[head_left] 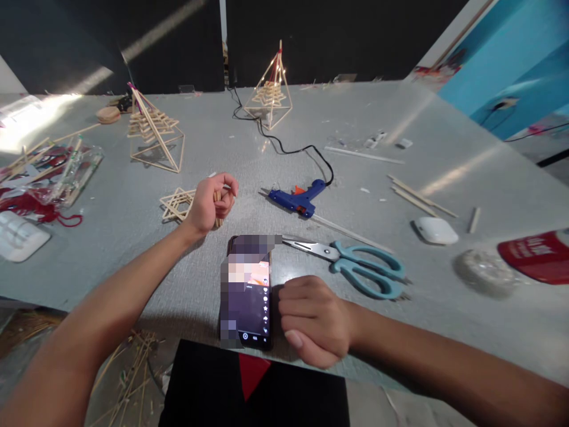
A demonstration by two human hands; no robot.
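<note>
My left hand (213,204) is curled closed over the table, with the ends of short wooden sticks (218,223) showing at its fingers. Right beside it lies a flat star-shaped frame (176,206) of thin sticks, partly hidden by the hand. A phone (255,308) with a lit screen lies in front of me. My right hand (315,321) rests in a loose fist just right of the phone, and nothing shows in it. Scissors (355,267) with light blue handles lie beyond that fist. A blue glue gun (297,200) with a glue stick in its back lies farther off.
Two stick pyramids, one at left (155,133) and one lit at the back (269,95), stand on the table. A black cord (284,148) runs from the glue gun. At right are loose sticks (415,198), a white case (435,230) and a red-labelled container (536,258). Plastic packets (80,172) lie left.
</note>
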